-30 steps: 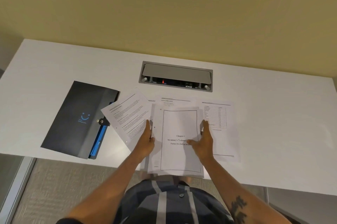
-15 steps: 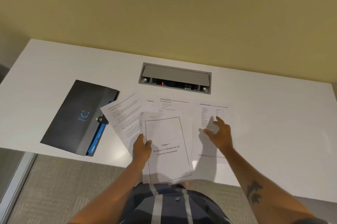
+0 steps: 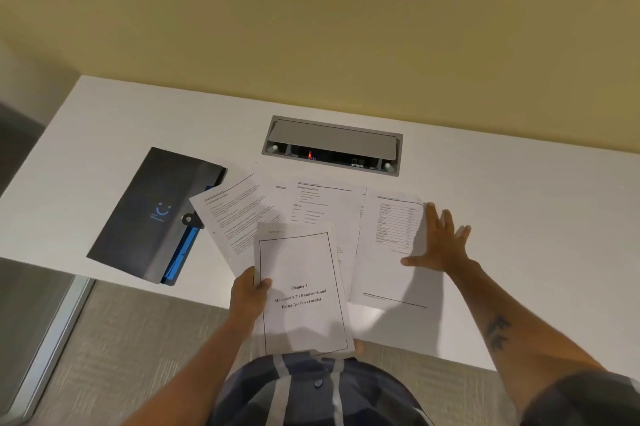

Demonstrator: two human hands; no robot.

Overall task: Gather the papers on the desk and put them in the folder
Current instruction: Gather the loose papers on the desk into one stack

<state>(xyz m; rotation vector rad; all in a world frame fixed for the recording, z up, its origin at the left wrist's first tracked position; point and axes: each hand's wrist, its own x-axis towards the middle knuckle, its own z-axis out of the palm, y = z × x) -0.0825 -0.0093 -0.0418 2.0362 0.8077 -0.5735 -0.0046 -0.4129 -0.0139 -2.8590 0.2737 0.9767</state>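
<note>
We can read the bordered front sheet (image 3: 301, 290): "Chapter 3", then "Mc-kinsey's 7's framework and Porter five forced model". The dark folder (image 3: 152, 214) carries a blue smile sign with tiny blue lettering beneath it, too small for us to read. Print on the other papers (image 3: 239, 214) and the table sheet (image 3: 391, 252) is illegible.

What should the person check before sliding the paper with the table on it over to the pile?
1. Left hand grips the Chapter 3 pile: ok.
2. Right hand lies flat on the table page: ok.
3. Table page fully on the desk: ok.
4. All papers gathered: not ok, the slanted page and the middle page lie loose.
5. Folder open: cannot tell.
</note>
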